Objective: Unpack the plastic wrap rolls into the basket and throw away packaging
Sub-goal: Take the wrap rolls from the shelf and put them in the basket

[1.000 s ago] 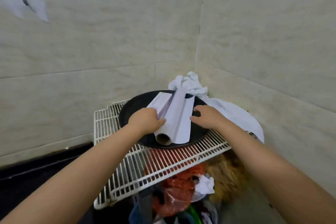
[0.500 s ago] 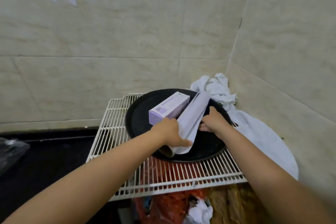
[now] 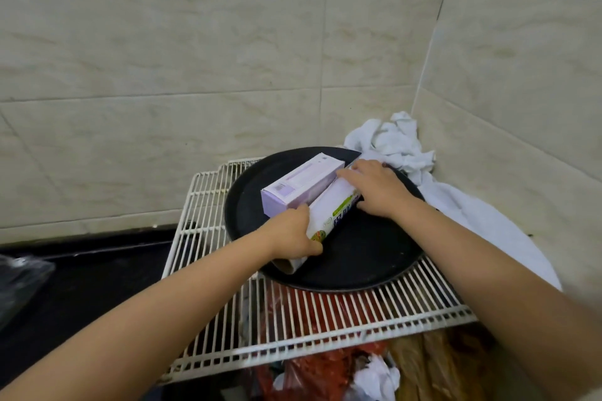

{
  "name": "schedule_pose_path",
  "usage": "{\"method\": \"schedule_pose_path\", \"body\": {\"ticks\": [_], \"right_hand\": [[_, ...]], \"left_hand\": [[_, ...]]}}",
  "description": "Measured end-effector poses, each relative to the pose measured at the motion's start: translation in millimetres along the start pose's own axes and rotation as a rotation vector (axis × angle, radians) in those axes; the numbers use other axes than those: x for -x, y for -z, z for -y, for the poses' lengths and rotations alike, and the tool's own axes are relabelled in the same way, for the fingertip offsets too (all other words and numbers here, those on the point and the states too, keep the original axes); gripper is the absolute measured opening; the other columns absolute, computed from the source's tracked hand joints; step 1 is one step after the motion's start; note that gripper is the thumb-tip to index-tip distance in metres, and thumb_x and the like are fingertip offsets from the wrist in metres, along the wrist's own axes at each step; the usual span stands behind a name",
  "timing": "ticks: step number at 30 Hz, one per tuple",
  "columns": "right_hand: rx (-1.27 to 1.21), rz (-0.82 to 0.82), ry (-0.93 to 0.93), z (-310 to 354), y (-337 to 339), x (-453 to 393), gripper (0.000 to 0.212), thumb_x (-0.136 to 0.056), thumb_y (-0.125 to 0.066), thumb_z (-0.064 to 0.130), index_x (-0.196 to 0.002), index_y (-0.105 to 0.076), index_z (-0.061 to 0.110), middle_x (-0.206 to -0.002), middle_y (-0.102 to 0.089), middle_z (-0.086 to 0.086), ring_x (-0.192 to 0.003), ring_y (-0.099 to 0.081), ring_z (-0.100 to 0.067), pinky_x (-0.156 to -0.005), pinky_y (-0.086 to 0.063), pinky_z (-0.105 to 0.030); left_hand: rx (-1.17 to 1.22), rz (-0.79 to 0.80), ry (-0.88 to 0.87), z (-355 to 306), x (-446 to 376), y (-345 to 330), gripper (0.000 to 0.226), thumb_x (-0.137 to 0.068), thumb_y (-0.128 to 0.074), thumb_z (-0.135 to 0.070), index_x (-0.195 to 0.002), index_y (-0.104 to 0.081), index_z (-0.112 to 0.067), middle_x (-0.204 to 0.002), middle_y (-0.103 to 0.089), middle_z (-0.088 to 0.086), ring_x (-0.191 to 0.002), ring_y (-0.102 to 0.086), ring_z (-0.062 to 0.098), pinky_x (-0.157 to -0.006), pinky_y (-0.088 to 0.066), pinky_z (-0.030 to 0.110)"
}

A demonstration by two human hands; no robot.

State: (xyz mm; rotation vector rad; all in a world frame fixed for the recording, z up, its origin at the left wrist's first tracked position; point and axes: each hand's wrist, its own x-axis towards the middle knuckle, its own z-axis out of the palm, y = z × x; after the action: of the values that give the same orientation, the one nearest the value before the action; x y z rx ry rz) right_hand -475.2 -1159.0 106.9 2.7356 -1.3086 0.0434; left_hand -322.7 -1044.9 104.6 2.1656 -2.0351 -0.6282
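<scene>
- plastic wrap roll (image 3: 329,218) lay on its side on the black round tray (image 3: 368,257), slanting from the near left up toward the far right, its printed paper label facing up and its open cardboard core end showing at the near left.
- my left hand (image 3: 293,234) was closed over the near end of the roll, my grip wrapped around it with the thumb across the label.
- my right hand (image 3: 374,187) lay flat over the far end of the roll, fingers spread and pointing left; whether that grip had closed on the roll or only pressed on it, i could not tell.
- a lilac box (image 3: 301,184) lay on the tray just beside the roll, on its left, touching it along one long side and set on the same slant; its near end flap looked shut.
- the tray sat on a white wire rack (image 3: 325,322), toward the rack's far right part.
- a crumpled white cloth (image 3: 397,146) was bunched in the corner of the tiled walls, behind and to the right of the tray, and trailed down along the right wall.
- under the rack, red plastic bags (image 3: 322,368) and crumpled white scraps showed through the wires and past the near edge.
- a dark counter (image 3: 81,286) ran off to the left of the rack.
</scene>
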Motion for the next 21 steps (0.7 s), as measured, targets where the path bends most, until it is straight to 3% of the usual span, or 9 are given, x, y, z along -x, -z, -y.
{"method": "schedule_pose_path", "body": {"ticks": [4, 8, 12, 16, 18, 21], "right_hand": [[0.057, -0.026, 0.099, 10.7, 6.0, -5.6, 0.049, -0.077, -0.06, 0.015, -0.122, -0.043, 0.013, -0.135, -0.042, -0.008, -0.128, -0.033, -0.024, -0.108, -0.025, -0.044], [-0.019, -0.033, 0.159, 18.6, 13.0, -1.2, 0.047, -0.07, -0.066, 0.023, -0.113, -0.047, 0.016, -0.12, -0.053, -0.006, -0.116, -0.047, -0.025, -0.111, -0.021, -0.042], [0.035, -0.17, 0.333, 38.2, 23.8, 3.3, 0.053, -0.069, -0.067, 0.03, -0.116, -0.051, 0.013, -0.117, -0.051, -0.008, -0.107, -0.047, -0.027, -0.091, -0.033, -0.036], [-0.047, -0.313, 0.465, 86.4, 35.1, 5.1, 0.054, -0.068, -0.068, 0.03, -0.115, -0.052, 0.009, -0.114, -0.052, -0.011, -0.102, -0.047, -0.029, -0.08, -0.039, -0.038], [-0.062, -0.363, 0.523, 120.3, 41.6, 6.5, 0.051, -0.067, -0.068, 0.026, -0.111, -0.054, 0.006, -0.112, -0.054, -0.014, -0.099, -0.049, -0.032, -0.077, -0.041, -0.039], [-0.114, -0.427, 0.628, 182.6, 48.0, 8.3, 0.043, -0.055, -0.075, 0.015, -0.093, -0.061, -0.003, -0.091, -0.062, -0.022, -0.081, -0.058, -0.039, -0.065, -0.047, -0.042]], "left_hand": [[-0.073, 0.002, -0.078, 17.4, 14.3, 11.9, 0.053, -0.082, -0.063, -0.025, -0.124, -0.038, -0.005, -0.121, -0.057, 0.015, -0.104, -0.056, 0.027, -0.081, -0.046, 0.034], [-0.167, -0.05, -0.114, 34.2, 36.6, 24.4, 0.069, -0.079, -0.065, -0.023, -0.138, -0.032, -0.01, -0.133, -0.051, 0.012, -0.115, -0.052, 0.027, -0.095, -0.046, 0.037], [-0.263, -0.178, -0.098, 56.3, 69.2, 36.2, 0.08, -0.074, -0.067, -0.021, -0.143, -0.028, -0.02, -0.133, -0.053, 0.008, -0.112, -0.053, 0.026, -0.086, -0.043, 0.03], [-0.34, -0.35, 0.062, 82.6, 110.5, 40.0, 0.078, -0.077, -0.064, -0.026, -0.144, -0.025, -0.025, -0.137, -0.048, 0.003, -0.111, -0.054, 0.025, -0.08, -0.046, 0.032], [-0.411, -0.416, 0.155, 99.0, 133.2, 38.9, 0.071, -0.082, -0.061, -0.033, -0.143, -0.026, -0.024, -0.136, -0.047, 0.003, -0.115, -0.052, 0.025, -0.084, -0.046, 0.035], [-0.476, -0.503, 0.281, 133.3, 177.4, 37.2, 0.066, -0.087, -0.056, -0.042, -0.143, -0.028, -0.021, -0.137, -0.045, 0.003, -0.121, -0.047, 0.026, -0.095, -0.041, 0.037]]}}
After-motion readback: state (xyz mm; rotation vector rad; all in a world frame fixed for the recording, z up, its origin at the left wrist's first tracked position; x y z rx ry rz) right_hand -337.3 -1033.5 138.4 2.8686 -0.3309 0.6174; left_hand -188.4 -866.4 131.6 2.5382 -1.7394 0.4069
